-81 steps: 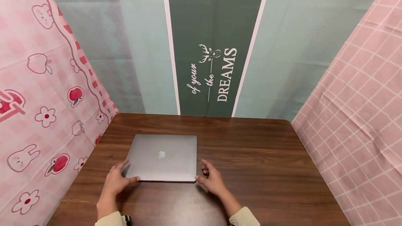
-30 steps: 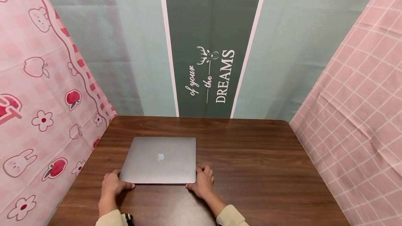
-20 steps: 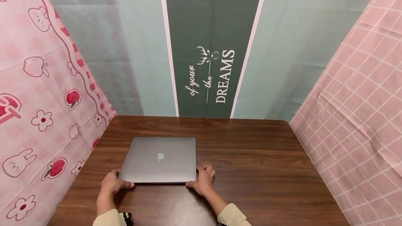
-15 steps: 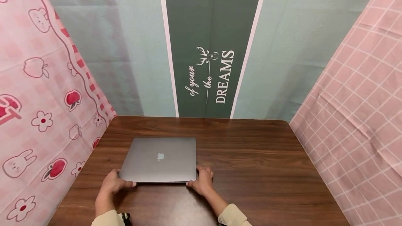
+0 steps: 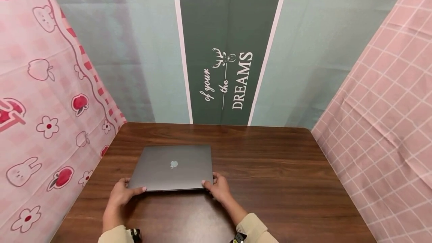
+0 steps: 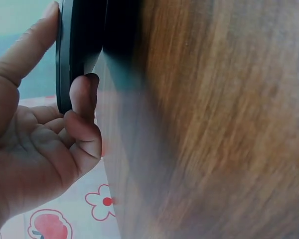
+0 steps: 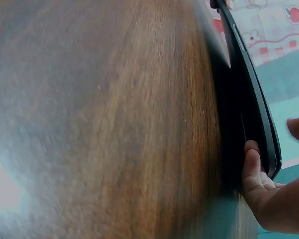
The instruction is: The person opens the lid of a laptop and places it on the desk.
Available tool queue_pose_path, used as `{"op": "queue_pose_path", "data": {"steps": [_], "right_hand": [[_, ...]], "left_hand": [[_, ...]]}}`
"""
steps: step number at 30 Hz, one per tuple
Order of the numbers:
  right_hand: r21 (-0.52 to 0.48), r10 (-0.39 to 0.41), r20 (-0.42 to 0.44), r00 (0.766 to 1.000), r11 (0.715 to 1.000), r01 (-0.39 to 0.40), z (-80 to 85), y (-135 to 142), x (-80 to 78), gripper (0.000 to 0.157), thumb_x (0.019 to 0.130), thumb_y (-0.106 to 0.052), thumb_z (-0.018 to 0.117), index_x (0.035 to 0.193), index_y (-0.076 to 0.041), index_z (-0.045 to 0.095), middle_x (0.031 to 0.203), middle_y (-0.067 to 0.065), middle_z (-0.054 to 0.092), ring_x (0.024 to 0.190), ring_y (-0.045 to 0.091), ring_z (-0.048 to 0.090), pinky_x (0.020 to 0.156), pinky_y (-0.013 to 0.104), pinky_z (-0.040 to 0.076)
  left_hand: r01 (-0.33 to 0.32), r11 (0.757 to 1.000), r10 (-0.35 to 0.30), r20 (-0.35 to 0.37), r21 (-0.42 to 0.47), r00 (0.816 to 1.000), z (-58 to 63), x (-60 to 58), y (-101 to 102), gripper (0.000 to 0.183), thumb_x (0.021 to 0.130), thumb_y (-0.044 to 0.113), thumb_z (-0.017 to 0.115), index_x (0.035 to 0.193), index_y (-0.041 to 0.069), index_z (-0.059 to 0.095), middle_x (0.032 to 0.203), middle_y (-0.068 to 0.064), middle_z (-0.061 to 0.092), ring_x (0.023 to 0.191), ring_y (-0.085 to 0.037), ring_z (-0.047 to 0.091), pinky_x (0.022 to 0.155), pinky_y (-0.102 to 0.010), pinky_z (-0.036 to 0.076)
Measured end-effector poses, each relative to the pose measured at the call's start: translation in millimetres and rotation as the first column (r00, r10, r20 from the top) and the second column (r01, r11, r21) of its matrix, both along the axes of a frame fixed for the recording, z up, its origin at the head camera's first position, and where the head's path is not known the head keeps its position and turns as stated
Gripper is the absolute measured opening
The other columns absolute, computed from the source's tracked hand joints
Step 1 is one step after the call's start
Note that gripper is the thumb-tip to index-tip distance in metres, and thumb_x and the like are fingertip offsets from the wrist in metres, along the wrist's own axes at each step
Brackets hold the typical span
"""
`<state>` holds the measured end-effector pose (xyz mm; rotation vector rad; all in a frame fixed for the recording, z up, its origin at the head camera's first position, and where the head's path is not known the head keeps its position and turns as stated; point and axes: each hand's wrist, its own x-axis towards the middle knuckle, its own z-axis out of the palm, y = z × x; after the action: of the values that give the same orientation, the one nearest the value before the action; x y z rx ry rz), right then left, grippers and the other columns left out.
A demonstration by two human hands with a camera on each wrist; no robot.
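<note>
A closed grey laptop (image 5: 172, 170) with a pale apple logo lies in the left half of the table, its near edge raised off the wood and its far edge low. My left hand (image 5: 120, 195) grips the near left corner, thumb on the lid; in the left wrist view its curled fingers (image 6: 84, 137) reach under the dark laptop edge (image 6: 65, 59). At the near right corner, my right hand (image 5: 221, 189) holds the other side. Fingers (image 7: 253, 167) of that hand support the underside in the right wrist view, with the thumb above the lid.
The brown wood-grain table (image 5: 270, 183) stretches to the right of the laptop. Behind it hangs a blue-green curtain (image 5: 155, 48) with a dark lettered strip. Pink patterned cloths, one printed (image 5: 44, 96) and one checked (image 5: 378, 123), flank both sides.
Both hands came in to the laptop's near corners and took hold, the right moving left to reach it. Since then the near edge has risen and the lid looks darker.
</note>
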<state>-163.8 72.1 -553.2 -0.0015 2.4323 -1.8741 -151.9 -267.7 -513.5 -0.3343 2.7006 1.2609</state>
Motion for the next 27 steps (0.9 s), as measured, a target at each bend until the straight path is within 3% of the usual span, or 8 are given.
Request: {"op": "queue_pose_path", "data": {"steps": [6, 13, 21, 27], "right_hand": [[-0.035, -0.009, 0.008, 1.0, 0.999, 0.009, -1.0, 0, -2.4, 0.066, 0.074, -0.002, 0.073, 0.127, 0.016, 0.038, 0.07, 0.007, 0.052, 0.053, 0.013, 0.051, 0.048, 0.027, 0.044], [-0.038, -0.014, -0.04, 0.999, 0.999, 0.012, -7.5, 0, 0.9, 0.065, 0.074, 0.003, 0.073, 0.127, 0.016, 0.038, 0.077, 0.009, 0.054, 0.066, 0.016, 0.054, 0.057, 0.027, 0.046], [-0.044, 0.003, -0.094, 0.996, 0.999, -0.007, -13.5, 2, 5.3, 0.067, 0.075, 0.003, 0.072, 0.129, 0.017, 0.035, 0.078, 0.009, 0.053, 0.065, 0.014, 0.052, 0.054, 0.023, 0.044], [-0.098, -0.003, -0.095, 0.995, 0.995, -0.006, -3.7, 6, 8.5, 0.07, 0.076, 0.004, 0.071, 0.132, 0.016, 0.032, 0.081, 0.009, 0.052, 0.064, 0.012, 0.05, 0.05, 0.022, 0.044]], "left_hand": [[-0.017, 0.999, 0.017, 0.016, 0.031, 1.0, -7.1, 0.0, 2, 0.089, 0.071, 0.034, 0.08, 0.127, -0.017, 0.033, 0.115, -0.041, 0.046, 0.103, -0.047, 0.049, 0.087, -0.053, 0.038], [-0.047, 0.999, 0.047, -0.022, 0.023, 0.999, -12.8, 4.4, 8, 0.09, 0.07, 0.031, 0.081, 0.128, -0.017, 0.033, 0.122, -0.039, 0.043, 0.107, -0.047, 0.046, 0.09, -0.054, 0.035], [-0.094, 0.993, 0.097, -0.046, 0.075, 0.994, -15.9, 10.3, 13, 0.093, 0.07, 0.027, 0.082, 0.135, -0.013, 0.028, 0.129, -0.036, 0.038, 0.115, -0.046, 0.041, 0.095, -0.053, 0.031], [-0.107, 0.986, 0.118, -0.079, 0.128, 0.99, -15.4, 13.7, 17, 0.094, 0.071, 0.024, 0.081, 0.139, -0.008, 0.025, 0.132, -0.033, 0.035, 0.119, -0.043, 0.037, 0.097, -0.05, 0.028]]}}
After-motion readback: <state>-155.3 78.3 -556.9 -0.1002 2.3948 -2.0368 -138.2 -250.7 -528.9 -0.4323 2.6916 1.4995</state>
